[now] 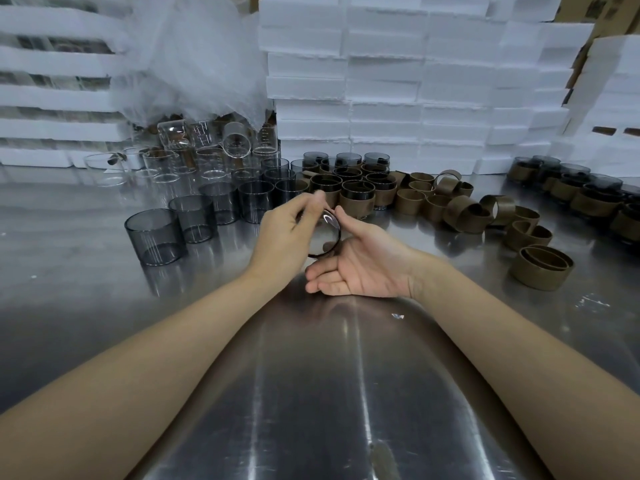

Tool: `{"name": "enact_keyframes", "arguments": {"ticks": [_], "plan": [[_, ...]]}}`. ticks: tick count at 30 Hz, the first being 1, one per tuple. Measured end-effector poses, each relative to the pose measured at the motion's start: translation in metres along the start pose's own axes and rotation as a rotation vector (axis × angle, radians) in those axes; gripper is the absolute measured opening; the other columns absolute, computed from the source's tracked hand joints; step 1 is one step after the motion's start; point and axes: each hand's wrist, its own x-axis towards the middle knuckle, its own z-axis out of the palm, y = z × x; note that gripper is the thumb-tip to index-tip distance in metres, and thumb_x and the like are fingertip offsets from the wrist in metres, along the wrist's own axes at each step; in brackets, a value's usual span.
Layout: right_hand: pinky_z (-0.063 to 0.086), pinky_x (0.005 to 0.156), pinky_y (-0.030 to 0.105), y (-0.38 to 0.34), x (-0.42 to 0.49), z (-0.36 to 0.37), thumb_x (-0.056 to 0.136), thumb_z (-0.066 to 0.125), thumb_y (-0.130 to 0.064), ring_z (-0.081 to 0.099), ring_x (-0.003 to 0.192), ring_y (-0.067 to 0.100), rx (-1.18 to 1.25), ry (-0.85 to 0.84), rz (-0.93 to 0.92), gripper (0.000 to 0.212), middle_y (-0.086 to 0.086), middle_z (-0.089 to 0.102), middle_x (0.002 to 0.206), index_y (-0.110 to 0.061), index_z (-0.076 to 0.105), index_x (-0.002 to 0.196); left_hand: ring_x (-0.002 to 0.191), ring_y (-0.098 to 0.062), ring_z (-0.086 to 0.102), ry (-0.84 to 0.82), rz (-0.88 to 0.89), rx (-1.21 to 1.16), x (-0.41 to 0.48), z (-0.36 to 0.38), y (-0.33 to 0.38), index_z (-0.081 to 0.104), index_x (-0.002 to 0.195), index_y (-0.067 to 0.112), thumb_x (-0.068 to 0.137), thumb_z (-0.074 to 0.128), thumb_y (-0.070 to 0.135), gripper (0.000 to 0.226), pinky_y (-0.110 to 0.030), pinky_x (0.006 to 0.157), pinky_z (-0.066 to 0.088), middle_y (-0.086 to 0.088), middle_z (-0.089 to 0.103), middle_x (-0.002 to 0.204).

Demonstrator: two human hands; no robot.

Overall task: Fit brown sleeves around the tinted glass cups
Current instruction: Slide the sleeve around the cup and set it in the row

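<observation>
Your left hand point(287, 233) grips a round, smoky-grey tinted glass cup point(325, 237), tipped on its side above the shiny steel bench point(311, 393). Your right hand point(363, 265) lies open, palm up, at the cup's 4 o'clock, with the thumb against its rim. Loose brown ring-shaped sleeves point(457, 211) lie at 2 o'clock.

Bare forearms point(138, 358) — left hand point(287, 233), right hand point(360, 265)

A steel table point(329, 393) reflects streaks of light. White foam blocks point(415, 81) are stacked like a wall along its back, and foam trays point(52, 95) are piled at back left. Crinkled plastic sheeting point(194, 57) hangs over clear glasses point(236, 140), some upright, some tipped. Cardboard boxes point(588, 8) show at top right.
</observation>
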Motion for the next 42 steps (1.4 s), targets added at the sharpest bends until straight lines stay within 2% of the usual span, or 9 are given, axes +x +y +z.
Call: {"name": "enact_keyframes", "arguments": {"ticks": [4, 8, 12, 18, 21, 25, 32, 37, 42], "plan": [[0.057, 0.06, 0.028, 0.001, 0.001, -0.001, 0.089, 0.044, -0.058, 0.07, 0.072, 0.028, -0.033, 0.063, -0.042, 0.053, 0.016, 0.067, 0.076, -0.009, 0.052, 0.107, 0.074, -0.004, 0.065, 0.134, -0.063, -0.043, 0.0, -0.001, -0.005, 0.071, 0.092, 0.014, 0.106, 0.035, 0.035, 0.044, -0.016, 0.062, 0.048, 0.011, 0.072, 0.083], [0.052, 0.048, 0.022, -0.003, 0.0, -0.007, 0.097, 0.034, -0.056, 0.065, 0.054, 0.021, 0.052, 0.153, -0.129, 0.051, 0.01, 0.064, 0.064, -0.008, 0.051, 0.103, 0.077, -0.012, 0.069, 0.18, -0.065, -0.202, 0.002, 0.001, -0.004, 0.058, 0.109, 0.015, 0.107, 0.034, 0.013, 0.025, -0.024, 0.049, 0.053, 0.001, 0.069, 0.103], [0.044, 0.043, 0.018, -0.007, -0.002, -0.017, 0.097, 0.035, -0.058, 0.055, 0.045, 0.016, 0.157, 0.307, -0.246, 0.053, 0.005, 0.056, 0.056, -0.009, 0.053, 0.09, 0.131, -0.013, 0.048, 0.096, 0.25, 0.082, 0.0, -0.001, -0.001, 0.057, 0.127, 0.009, 0.083, 0.033, -0.019, 0.057, -0.029, 0.105, 0.045, -0.001, 0.053, 0.137], [0.05, 0.067, 0.027, -0.005, 0.0, -0.02, 0.097, 0.035, -0.056, 0.065, 0.074, 0.019, 0.171, 0.277, -0.35, 0.056, 0.005, 0.068, 0.085, -0.012, 0.071, 0.098, 0.151, -0.017, 0.008, -0.38, 0.618, 0.744, -0.009, 0.013, 0.004, 0.028, 0.151, 0.004, 0.102, 0.024, 0.03, 0.055, -0.044, 0.123, 0.002, -0.007, 0.02, 0.161], [0.058, 0.069, 0.028, -0.004, 0.001, -0.018, 0.097, 0.038, -0.056, 0.071, 0.083, 0.018, 0.171, 0.268, -0.357, 0.055, 0.005, 0.074, 0.093, -0.017, 0.076, 0.092, 0.152, -0.018, 0.0, -0.371, 0.588, 0.896, -0.012, 0.018, 0.006, 0.016, 0.154, 0.004, 0.102, 0.017, 0.041, 0.064, -0.046, 0.123, -0.003, -0.008, 0.007, 0.163], [0.051, 0.062, 0.026, -0.004, 0.004, -0.015, 0.096, 0.042, -0.056, 0.062, 0.068, 0.013, 0.052, 0.293, -0.347, 0.047, -0.003, 0.072, 0.081, -0.018, 0.065, 0.111, 0.151, -0.021, -0.007, -0.302, 0.493, 0.931, -0.014, 0.017, 0.011, 0.003, 0.154, 0.004, 0.099, 0.012, 0.049, 0.071, -0.046, 0.123, -0.002, -0.009, -0.005, 0.163], [0.038, 0.082, 0.036, -0.003, 0.005, -0.014, 0.093, 0.04, -0.061, 0.047, 0.108, 0.031, -0.073, 0.301, -0.304, 0.051, 0.009, 0.067, 0.102, -0.028, 0.078, 0.095, 0.151, -0.022, -0.012, -0.214, 0.352, 0.935, -0.017, 0.019, 0.021, -0.002, 0.154, 0.004, 0.096, 0.007, 0.052, 0.075, -0.044, 0.123, 0.0, -0.01, -0.01, 0.163], [0.036, 0.063, 0.031, -0.002, 0.007, -0.015, 0.092, 0.041, -0.06, 0.05, 0.078, 0.027, -0.108, 0.303, -0.32, 0.049, 0.011, 0.062, 0.087, -0.024, 0.07, 0.106, 0.151, -0.023, -0.014, -0.137, 0.223, 0.906, -0.016, 0.019, 0.02, -0.006, 0.153, 0.004, 0.096, 0.009, 0.055, 0.078, -0.043, 0.123, -0.001, -0.012, -0.015, 0.162], [0.041, 0.046, 0.021, -0.001, 0.006, -0.013, 0.094, 0.04, -0.059, 0.044, 0.04, 0.016, -0.114, 0.305, -0.336, 0.05, -0.001, 0.043, 0.044, -0.019, 0.066, 0.078, 0.152, -0.02, -0.005, -0.107, 0.078, 0.749, -0.013, 0.015, 0.013, -0.009, 0.154, 0.006, 0.089, 0.0, 0.063, 0.087, -0.038, 0.124, 0.001, -0.01, -0.013, 0.163]]}}
